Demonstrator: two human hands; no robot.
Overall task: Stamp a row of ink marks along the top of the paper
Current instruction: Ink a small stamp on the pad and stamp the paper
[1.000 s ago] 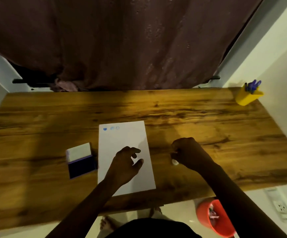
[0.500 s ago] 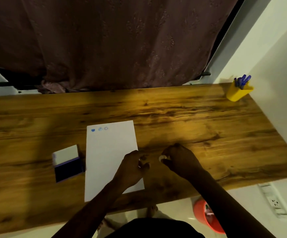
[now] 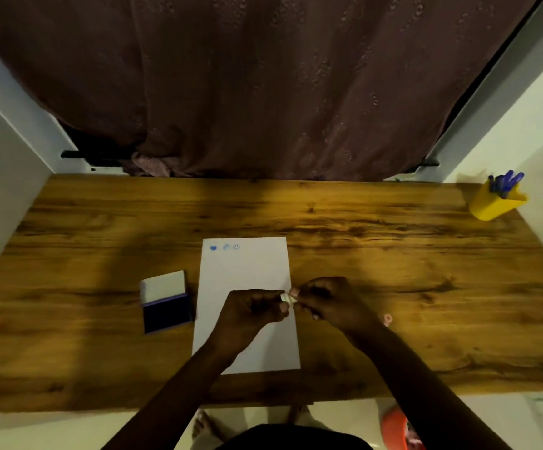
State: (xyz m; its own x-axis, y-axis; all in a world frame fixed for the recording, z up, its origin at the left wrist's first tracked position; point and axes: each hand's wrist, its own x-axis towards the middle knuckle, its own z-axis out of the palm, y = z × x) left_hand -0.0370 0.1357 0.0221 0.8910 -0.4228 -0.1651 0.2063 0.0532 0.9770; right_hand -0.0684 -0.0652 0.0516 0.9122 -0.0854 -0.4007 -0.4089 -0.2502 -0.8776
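Note:
A white sheet of paper (image 3: 244, 280) lies upright in the middle of the wooden table (image 3: 361, 241). Three small blue ink marks (image 3: 225, 247) sit in its top left corner. An open ink pad (image 3: 165, 302) with a white lid and dark blue pad rests just left of the paper. My left hand (image 3: 250, 311) and my right hand (image 3: 326, 302) meet over the paper's right edge. Both pinch a small white stamp (image 3: 288, 297) between their fingertips. A small pinkish piece (image 3: 387, 318) lies on the table right of my right hand.
A yellow pen holder (image 3: 495, 203) with blue pens stands at the far right corner. A dark curtain (image 3: 263, 86) hangs behind the table. White walls close in on both sides. An orange bucket (image 3: 399, 430) sits on the floor below the near edge.
My right hand has come left with the small white stamp, and my left hand has lifted off the paper to meet it. Both now hold the stamp together.

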